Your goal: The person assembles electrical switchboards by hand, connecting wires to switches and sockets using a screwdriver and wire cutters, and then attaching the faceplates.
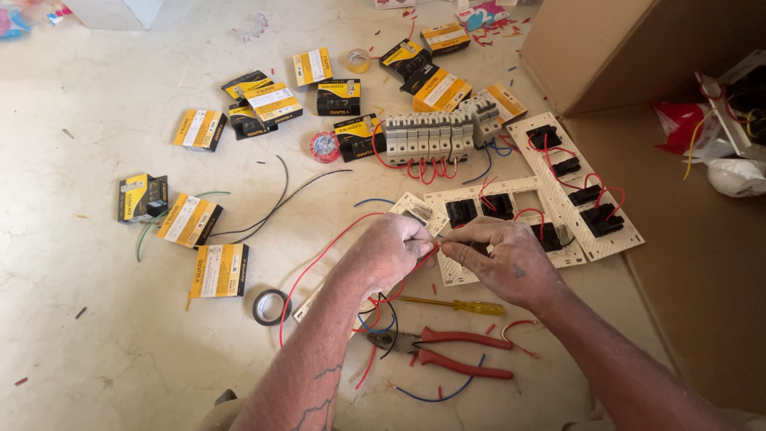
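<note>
Red wire (319, 259) pinched between left hand (391, 249) and right hand (503, 259) — several switches (586, 195) already wired, boxed parts (219, 270) unopened.

red wire (427, 257) end hidden between pinching fingertips, cardboard box (638, 48) cut off at right edge, box labels too small

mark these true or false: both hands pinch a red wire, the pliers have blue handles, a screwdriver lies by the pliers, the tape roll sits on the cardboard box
1. Both the left hand and right hand pinch the red wire: true.
2. The pliers have blue handles: false, they are red.
3. A yellow-handled screwdriver lies just above the pliers: true.
4. The black tape roll sits on the cardboard box: false, it lies on the floor, left of the arms.
</note>
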